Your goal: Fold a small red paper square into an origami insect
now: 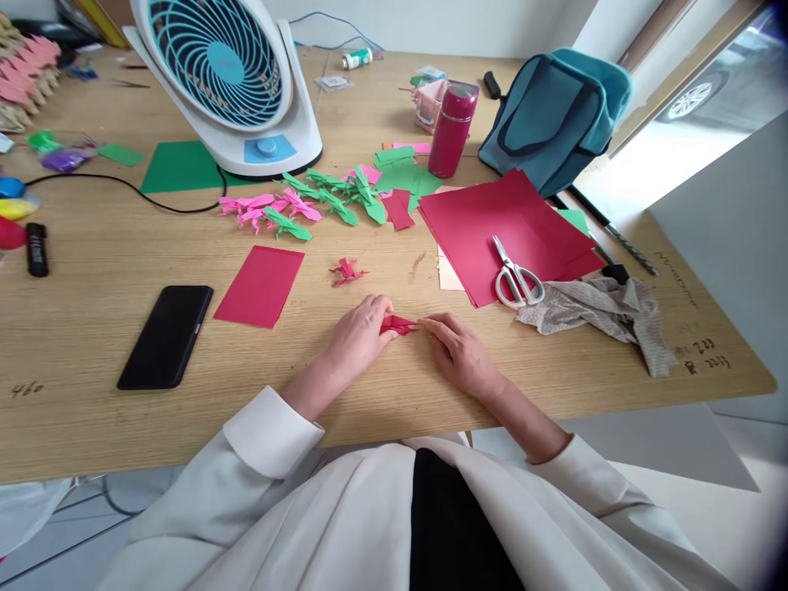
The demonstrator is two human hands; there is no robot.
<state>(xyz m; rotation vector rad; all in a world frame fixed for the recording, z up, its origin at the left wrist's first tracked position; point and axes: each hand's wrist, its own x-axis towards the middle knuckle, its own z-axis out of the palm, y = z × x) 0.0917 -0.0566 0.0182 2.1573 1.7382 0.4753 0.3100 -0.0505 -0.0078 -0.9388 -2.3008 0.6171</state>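
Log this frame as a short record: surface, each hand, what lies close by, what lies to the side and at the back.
Surface: wooden table
Left: left hand pinches one end of the folded red paper
Right: right hand pinches its other end
Close by: small red folded figure, red sheet, black phone
Side: scissors on a red paper stack, crumpled cloth
Back: desk fan, pink and green folded figures, maroon flask, teal bag

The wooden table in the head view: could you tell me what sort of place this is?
Probably a paper-craft desk in a home or workshop: pink and green folded figures lie by the fan, scissors rest on red paper sheets, and the left hand and right hand pinch a red folded piece.
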